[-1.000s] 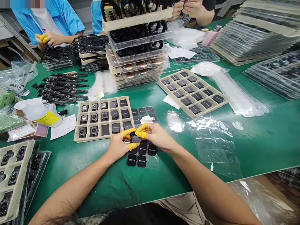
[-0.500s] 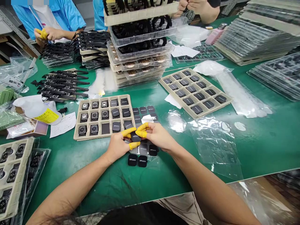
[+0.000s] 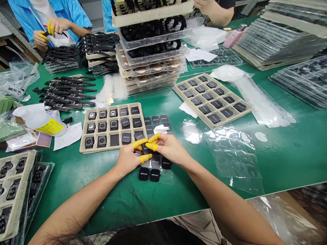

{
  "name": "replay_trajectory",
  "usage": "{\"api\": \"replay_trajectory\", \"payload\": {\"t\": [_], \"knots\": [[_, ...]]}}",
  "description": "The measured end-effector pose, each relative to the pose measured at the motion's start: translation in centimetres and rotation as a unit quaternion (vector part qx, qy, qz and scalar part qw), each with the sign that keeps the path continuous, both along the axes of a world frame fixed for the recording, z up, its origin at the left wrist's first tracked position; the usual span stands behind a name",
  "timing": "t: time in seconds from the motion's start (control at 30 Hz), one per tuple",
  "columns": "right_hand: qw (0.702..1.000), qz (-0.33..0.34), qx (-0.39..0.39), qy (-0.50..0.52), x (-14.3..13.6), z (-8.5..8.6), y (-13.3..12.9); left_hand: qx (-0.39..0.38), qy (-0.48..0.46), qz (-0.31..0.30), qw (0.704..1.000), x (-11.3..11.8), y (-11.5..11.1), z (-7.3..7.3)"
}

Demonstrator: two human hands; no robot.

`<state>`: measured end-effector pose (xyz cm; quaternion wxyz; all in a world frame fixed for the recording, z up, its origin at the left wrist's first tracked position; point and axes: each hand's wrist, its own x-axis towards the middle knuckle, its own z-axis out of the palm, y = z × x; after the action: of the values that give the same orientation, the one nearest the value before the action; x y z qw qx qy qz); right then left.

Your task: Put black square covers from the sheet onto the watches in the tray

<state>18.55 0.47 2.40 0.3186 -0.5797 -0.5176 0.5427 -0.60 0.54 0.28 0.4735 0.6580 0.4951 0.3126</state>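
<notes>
Over the green bench, a black smartwatch case (image 3: 145, 149) with white lettering on its face is held by its sides in my left hand (image 3: 129, 157), yellow covers on the fingertips. My right hand (image 3: 170, 148), also in yellow finger covers, pinches at the upper right of the case; fingers hide part of the face. Beneath lies a sheet of black square screen films (image 3: 156, 162), some lettered "HiFuture". Two black squares (image 3: 149, 174) lie nearer me. Just behind my left hand, a beige tray (image 3: 98, 150) carries watch cases, some back side up, others lettered side up.
Right of centre sits another beige tray (image 3: 176, 89) of lettered watch cases. Tall tray stacks (image 3: 153, 81) stand at the back. Clear plastic sheets (image 3: 235, 160) lie to the right, a spray bottle (image 3: 41, 119) to the left. Across the bench a co-worker's hands (image 3: 52, 29) handle a strap.
My right fingertips have shifted slightly left across the watch face, covering more of it. The co-worker's hands at the back left have moved apart and changed their hold.
</notes>
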Motion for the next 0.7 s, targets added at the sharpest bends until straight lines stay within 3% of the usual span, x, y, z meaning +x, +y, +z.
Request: {"api": "replay_trajectory", "payload": {"t": [0.13, 0.3, 0.43, 0.7], "knots": [[0.999, -0.014, 0.024, -0.026, 0.2, 0.4, -0.2, -0.003, -0.014, -0.008, 1.0, -0.1, 0.0, -0.3], [0.998, 0.044, 0.036, -0.03, 0.0, -0.1, -0.2, -0.011, -0.032, -0.013, 0.999, -0.2, 0.1, -0.8], [0.997, 0.007, 0.058, -0.045, -0.4, -0.6, -0.2, -0.009, -0.041, -0.016, 0.999, -0.2, 0.2, -0.9], [0.997, 0.063, 0.047, -0.006, -0.4, -0.5, -0.8, 0.022, 0.021, -0.001, 1.0, -0.3, 0.2, -0.3]]}}
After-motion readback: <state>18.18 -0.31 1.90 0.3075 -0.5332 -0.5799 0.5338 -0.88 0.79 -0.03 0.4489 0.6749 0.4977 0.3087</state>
